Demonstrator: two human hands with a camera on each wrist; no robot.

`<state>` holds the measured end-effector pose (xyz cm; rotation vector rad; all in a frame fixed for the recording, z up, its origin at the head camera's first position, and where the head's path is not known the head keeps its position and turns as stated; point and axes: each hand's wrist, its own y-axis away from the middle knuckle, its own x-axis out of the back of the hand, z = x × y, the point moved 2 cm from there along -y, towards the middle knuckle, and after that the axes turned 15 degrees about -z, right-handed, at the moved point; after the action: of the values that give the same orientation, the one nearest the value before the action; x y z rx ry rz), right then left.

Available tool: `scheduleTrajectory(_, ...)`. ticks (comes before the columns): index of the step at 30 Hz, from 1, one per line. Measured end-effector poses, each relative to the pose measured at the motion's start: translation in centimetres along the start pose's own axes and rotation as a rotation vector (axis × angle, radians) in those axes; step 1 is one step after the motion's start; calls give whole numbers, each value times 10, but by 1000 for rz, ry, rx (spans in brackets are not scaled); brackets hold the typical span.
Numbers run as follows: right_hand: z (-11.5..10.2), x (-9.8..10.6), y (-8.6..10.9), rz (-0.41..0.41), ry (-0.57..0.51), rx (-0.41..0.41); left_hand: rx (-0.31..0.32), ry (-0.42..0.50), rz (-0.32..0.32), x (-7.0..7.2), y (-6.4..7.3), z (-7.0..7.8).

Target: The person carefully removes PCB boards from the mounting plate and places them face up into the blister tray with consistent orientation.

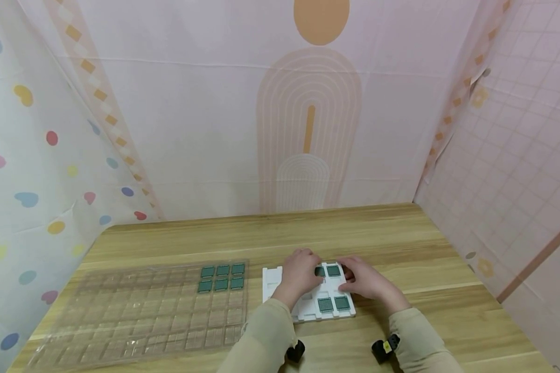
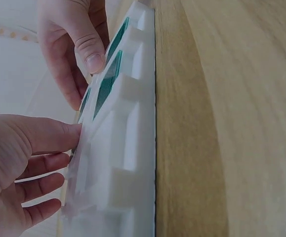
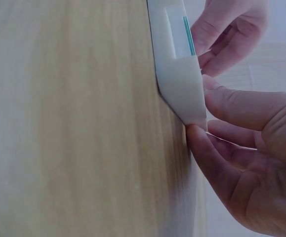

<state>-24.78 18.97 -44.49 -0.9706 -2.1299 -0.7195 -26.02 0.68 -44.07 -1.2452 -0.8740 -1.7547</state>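
A white foam tray with recesses lies on the table, holding several small green circuit boards. Over its far middle, my left hand pinches a green circuit board between thumb and fingers, low at a recess. The left wrist view shows the left thumb right at the tray's top face, with most of that board hidden. At the tray's right edge, my right hand grips the far corner. In the right wrist view its thumb is on top and a finger reaches under the corner.
Left of the white tray lies a wide clear plastic tray with rows of pockets. Several green boards sit in its far right pockets. The wooden table meets patterned cloth walls at the back and sides.
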Motion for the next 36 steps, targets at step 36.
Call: scheduleTrajectory(36, -4, 1, 0, -4, -2, -26, 12, -41, -18, 0, -3, 2)
